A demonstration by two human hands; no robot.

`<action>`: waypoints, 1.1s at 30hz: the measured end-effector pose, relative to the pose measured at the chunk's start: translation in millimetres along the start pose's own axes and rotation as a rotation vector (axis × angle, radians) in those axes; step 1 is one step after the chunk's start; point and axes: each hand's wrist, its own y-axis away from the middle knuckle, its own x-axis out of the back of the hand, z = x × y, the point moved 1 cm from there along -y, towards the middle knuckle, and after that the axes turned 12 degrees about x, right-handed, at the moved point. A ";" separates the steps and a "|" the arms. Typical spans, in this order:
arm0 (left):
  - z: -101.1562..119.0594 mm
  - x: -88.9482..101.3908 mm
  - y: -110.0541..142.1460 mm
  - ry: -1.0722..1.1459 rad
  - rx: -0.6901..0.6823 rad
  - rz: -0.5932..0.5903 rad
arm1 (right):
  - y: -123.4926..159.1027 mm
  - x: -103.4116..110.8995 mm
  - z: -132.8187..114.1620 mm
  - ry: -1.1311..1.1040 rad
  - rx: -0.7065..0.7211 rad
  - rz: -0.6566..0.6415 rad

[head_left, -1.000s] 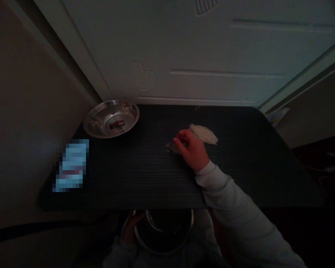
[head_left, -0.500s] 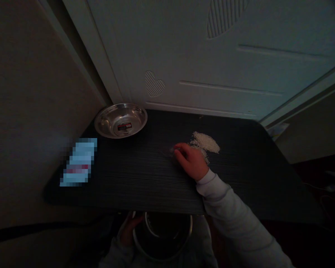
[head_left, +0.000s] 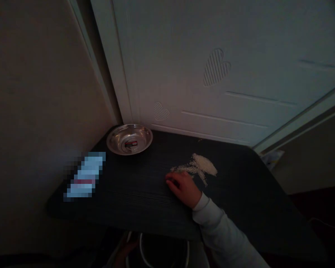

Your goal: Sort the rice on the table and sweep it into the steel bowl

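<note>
Well, counting from my distant seat, I get two bare hands, one heap of pale grain (head_left: 205, 165), one shiny metal basin (head_left: 118, 140), one dark round container (head_left: 188, 250) and one pixelated bluish-white patch (head_left: 86, 176). I also count two ribbed hearts (head_left: 217, 67) on the pale panel (head_left: 167, 67) behind the dark table (head_left: 139, 208).

The grain lies on the table, right of the basin and well apart from it. It looks small and rice-like, off-white, densest in an oval mound, with two looser trails: one running left along the far side of the right hand (head_left: 182, 188), the other straggling toward the near edge.

I see the right hand low over the table just beside those trails, its fingers curled inward; I cannot tell whether they grip anything. Below the near edge, the left hand (head_left: 125, 251) is at the container's left side, too dark for me to tell if its fingers are closed on it. One label (head_left: 131, 144) sits inside the basin.
</note>
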 end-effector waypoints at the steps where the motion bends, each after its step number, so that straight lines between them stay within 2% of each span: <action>1: 1.0 1.0 -0.6 -0.024 0.004 -0.008 | 0.3 -0.9 -1.1 -0.005 0.007 -0.009; 6: 11.3 1.6 8.5 -0.205 0.057 -0.036 | 4.7 -4.2 -7.6 0.005 0.025 -0.028; 10: 17.8 -9.0 20.7 -0.175 0.028 -0.071 | 12.6 -4.4 -14.5 0.043 0.015 -0.017; 14: 20.3 -12.5 26.1 -0.193 -0.029 -0.005 | 22.4 -5.7 -23.8 0.056 0.014 -0.018; 19: 22.6 -13.4 29.1 -0.214 0.030 -0.076 | 34.6 -14.0 -35.2 -0.002 0.005 -0.019; 24: 23.1 -16.2 28.3 -0.250 -0.007 -0.007 | 41.8 -20.7 -42.7 -0.027 -0.022 -0.006; 29: 29.1 -23.5 34.7 -0.276 0.015 -0.083 | 46.0 -21.5 -46.7 -0.069 -0.014 -0.021; 33: 33.1 -25.5 39.8 -0.256 0.007 -0.040 | 47.4 -20.8 -47.6 -0.086 0.018 -0.040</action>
